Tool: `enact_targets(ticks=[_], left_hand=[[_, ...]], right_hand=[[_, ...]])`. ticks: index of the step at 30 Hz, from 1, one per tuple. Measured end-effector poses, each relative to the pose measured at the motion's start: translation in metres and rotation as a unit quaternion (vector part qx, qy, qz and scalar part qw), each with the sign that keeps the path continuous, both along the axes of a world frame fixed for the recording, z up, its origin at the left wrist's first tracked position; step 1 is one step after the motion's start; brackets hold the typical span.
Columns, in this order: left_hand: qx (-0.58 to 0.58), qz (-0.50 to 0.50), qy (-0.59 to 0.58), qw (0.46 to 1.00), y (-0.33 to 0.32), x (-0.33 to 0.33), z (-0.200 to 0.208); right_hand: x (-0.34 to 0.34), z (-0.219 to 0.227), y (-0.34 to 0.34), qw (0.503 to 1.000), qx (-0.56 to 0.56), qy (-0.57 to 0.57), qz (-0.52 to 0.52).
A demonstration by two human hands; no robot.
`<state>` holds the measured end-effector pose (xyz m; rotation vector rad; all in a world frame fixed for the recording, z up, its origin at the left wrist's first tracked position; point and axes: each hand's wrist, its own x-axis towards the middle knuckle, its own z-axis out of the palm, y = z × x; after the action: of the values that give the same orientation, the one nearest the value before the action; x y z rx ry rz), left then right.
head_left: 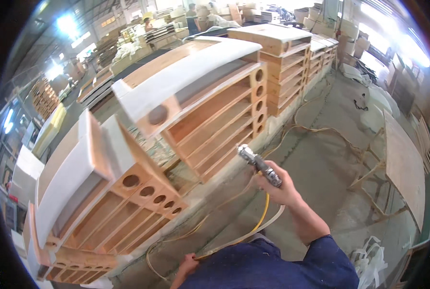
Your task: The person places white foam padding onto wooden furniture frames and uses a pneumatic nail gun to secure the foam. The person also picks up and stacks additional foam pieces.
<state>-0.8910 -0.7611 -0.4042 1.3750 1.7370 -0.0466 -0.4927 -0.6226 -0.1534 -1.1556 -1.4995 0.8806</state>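
In my right hand (276, 184) is a silver and dark spray gun (257, 163), its head pointing toward the wooden frames. My fingers are wrapped round its grip. A yellow hose (264, 212) and a whitish hose (278, 212) hang below it and curve down toward my left side. Low at the front, my left hand (190, 263) is closed on the hose by my body. The nearest big piece is a stacked wooden frame (215, 130) with round holes in its end blocks and a white padded top (191, 67). Nothing touches the gun's head.
More stacked wooden frames (128, 212) stand at the left and farther along the row (287, 72). Loose hose (316, 129) snakes over the floor. To the right a board on legs (403, 168) leans near white plastic wrap (370, 257). Two people (192, 19) are far behind.
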Motion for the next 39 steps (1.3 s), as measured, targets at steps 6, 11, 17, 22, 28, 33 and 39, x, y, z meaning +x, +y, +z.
enact_targets(ticks=[6,11,17,22,28,33,39], left_hand=[[0.102,-0.107,0.007,0.989,0.085,0.138,0.019],[0.120,-0.138,-0.030,0.983,0.136,0.213,0.016],[0.091,-0.085,-0.083,0.989,0.224,0.276,-0.046],[0.121,-0.086,-0.101,0.984,0.317,0.364,0.002],[0.135,-0.127,-0.067,0.980,0.401,0.397,0.001],[0.121,-0.120,-0.066,0.983,0.426,0.429,0.016],[0.108,-0.086,-0.026,0.990,0.437,0.504,0.019]], right_hand=[[0.148,0.032,0.034,0.992,-0.031,0.056,-0.107],[0.233,0.056,0.084,0.985,-0.015,0.032,-0.168],[0.310,0.064,0.184,0.964,-0.034,-0.037,-0.260],[0.370,0.062,0.276,0.949,0.012,-0.087,-0.304],[0.415,0.079,0.348,0.945,0.019,-0.104,-0.308],[0.459,0.072,0.384,0.957,0.012,-0.043,-0.286],[0.546,0.073,0.418,0.953,0.020,0.015,-0.301]])
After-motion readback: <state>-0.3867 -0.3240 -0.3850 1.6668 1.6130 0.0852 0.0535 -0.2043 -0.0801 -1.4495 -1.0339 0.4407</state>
